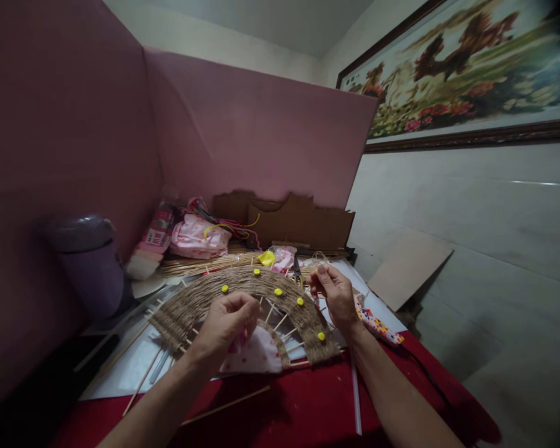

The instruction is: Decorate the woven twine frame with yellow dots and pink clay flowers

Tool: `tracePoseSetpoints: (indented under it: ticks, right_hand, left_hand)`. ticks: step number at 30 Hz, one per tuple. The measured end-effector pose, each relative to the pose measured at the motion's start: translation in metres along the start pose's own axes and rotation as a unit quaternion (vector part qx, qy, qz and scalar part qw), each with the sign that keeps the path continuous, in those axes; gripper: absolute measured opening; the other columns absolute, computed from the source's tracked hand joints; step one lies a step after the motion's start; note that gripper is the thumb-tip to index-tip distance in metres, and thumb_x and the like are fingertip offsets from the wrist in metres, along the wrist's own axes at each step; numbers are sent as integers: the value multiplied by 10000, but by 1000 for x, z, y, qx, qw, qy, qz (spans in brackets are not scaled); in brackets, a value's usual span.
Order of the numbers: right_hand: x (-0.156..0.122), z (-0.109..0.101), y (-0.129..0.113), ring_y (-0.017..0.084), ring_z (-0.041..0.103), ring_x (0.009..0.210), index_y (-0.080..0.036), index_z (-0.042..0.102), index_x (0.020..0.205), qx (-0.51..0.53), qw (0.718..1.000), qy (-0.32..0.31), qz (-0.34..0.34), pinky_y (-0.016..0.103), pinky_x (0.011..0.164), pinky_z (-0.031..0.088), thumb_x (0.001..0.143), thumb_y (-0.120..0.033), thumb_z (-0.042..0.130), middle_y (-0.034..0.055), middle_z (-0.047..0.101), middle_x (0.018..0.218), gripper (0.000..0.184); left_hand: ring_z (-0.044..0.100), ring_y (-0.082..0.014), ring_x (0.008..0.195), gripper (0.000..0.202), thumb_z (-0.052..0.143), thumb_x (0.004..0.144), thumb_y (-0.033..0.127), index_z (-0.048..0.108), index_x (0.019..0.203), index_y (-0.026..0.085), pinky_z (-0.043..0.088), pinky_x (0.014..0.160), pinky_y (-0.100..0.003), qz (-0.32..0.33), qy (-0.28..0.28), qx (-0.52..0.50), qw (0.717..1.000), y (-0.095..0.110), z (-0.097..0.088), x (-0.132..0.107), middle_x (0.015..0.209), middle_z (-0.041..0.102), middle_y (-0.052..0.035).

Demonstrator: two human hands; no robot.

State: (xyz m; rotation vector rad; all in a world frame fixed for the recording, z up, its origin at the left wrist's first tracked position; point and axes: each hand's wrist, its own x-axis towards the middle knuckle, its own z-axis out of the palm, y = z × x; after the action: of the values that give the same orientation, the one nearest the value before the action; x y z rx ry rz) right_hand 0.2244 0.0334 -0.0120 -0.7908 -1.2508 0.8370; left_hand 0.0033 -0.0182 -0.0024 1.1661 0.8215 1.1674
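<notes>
A fan-shaped piece of woven brown twine on thin sticks (186, 311) lies in front of me, with several yellow dots (278, 292) along its band. Over its inner part, my left hand (233, 317) has its fingers curled together; what they hold, if anything, is hidden. Below that hand spreads a white cloth with pink dots (256, 354), set in the middle of the fan. My right hand (338, 295) is raised at the fan's right side, thumb and fingertips pinched together. Whatever is in that pinch is too small to name.
A purple tumbler (91, 267) stands at the left. Behind the fan are a bundle of sticks (200, 266), a pink spotted cloth bundle (200, 236), coloured cords (214, 218) and torn cardboard (298, 221). A flower-patterned glue gun-like item (380, 326) lies right, on the red tablecloth (317, 404).
</notes>
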Motion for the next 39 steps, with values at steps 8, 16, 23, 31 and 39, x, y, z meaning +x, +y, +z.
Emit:
tracePoseSetpoints:
  ticks: [8,16,23,31,39]
  right_hand:
    - [0,0,-1,86,522,543,-176,588,806,128,987,-8,95,200,476,434,669,-237,702,-9,615,698,188]
    - [4,-2,-5,70,431,506,-165,613,773,217,966,-25,137,176,407,368,680,-257,712,-24,524,629,164]
    - [3,-1,-2,47,469,517,-148,637,796,216,962,-31,166,141,434,398,624,-238,776,-22,576,646,239]
    - [-2,5,1,64,501,480,-159,567,668,142,979,-54,133,159,410,411,606,-319,791,-25,604,604,282]
    - [-12,9,-26,70,508,493,-148,619,782,84,983,-97,134,176,425,409,678,-380,723,-15,594,638,276]
  left_hand:
    - [415,-43,354,309,786,558,310,665,785,140,289,327,-151,-8,-38,1,999,-3,3,-1,532,591,13]
    - [361,-34,315,366,620,728,491,605,688,128,227,301,-137,-14,-45,30,998,-2,2,-2,451,529,21]
    - [409,-42,333,330,795,533,329,650,756,134,276,319,-143,-71,-85,29,993,-10,5,-1,497,599,7]
    - [357,-27,296,410,668,647,530,577,642,130,243,297,-143,-43,-10,47,998,-3,4,0,462,504,42]
    - [351,-30,275,459,588,694,584,580,637,128,223,282,-149,-21,-2,53,998,-2,0,4,446,512,39]
